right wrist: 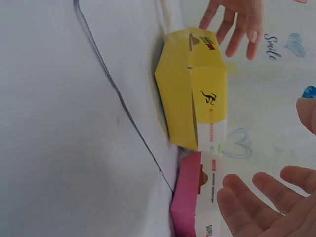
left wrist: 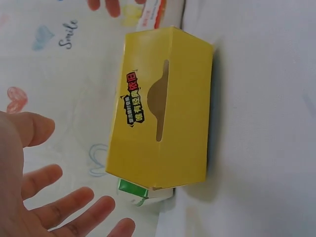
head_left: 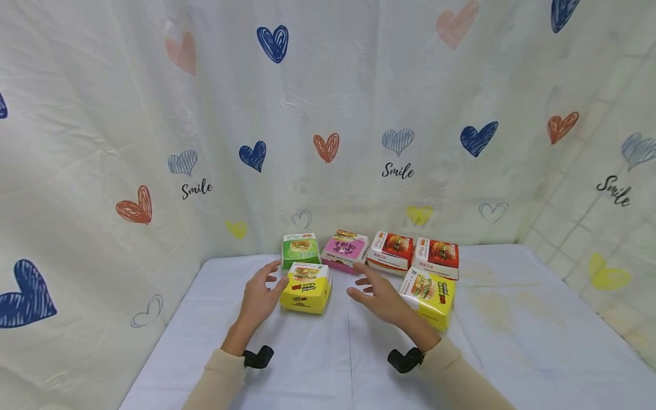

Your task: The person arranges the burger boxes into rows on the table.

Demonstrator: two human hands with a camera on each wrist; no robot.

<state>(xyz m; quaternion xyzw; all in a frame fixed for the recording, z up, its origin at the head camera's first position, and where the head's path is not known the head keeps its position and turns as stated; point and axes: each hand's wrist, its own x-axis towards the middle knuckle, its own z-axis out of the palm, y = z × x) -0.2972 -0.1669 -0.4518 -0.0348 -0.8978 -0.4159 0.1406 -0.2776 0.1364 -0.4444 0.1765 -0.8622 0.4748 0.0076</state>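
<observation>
Taking the left yellow box (head_left: 305, 293) as my clock's centre, twelve pointing away from me, bare tablecloth (head_left: 318, 364) gives me free passage at six. At nine my left hand (head_left: 261, 296) is just beside it, with more bare cloth beyond. The green box (head_left: 300, 250) blocks twelve; the pink box (head_left: 342, 249) crowds one to two. Three is a free lane, up to my right hand (head_left: 378, 293). From there, the right yellow box (head_left: 433, 293) obstructs three, two red boxes (head_left: 397, 245) twelve to two. The curtain (head_left: 328, 102) walls off everything behind.
</observation>
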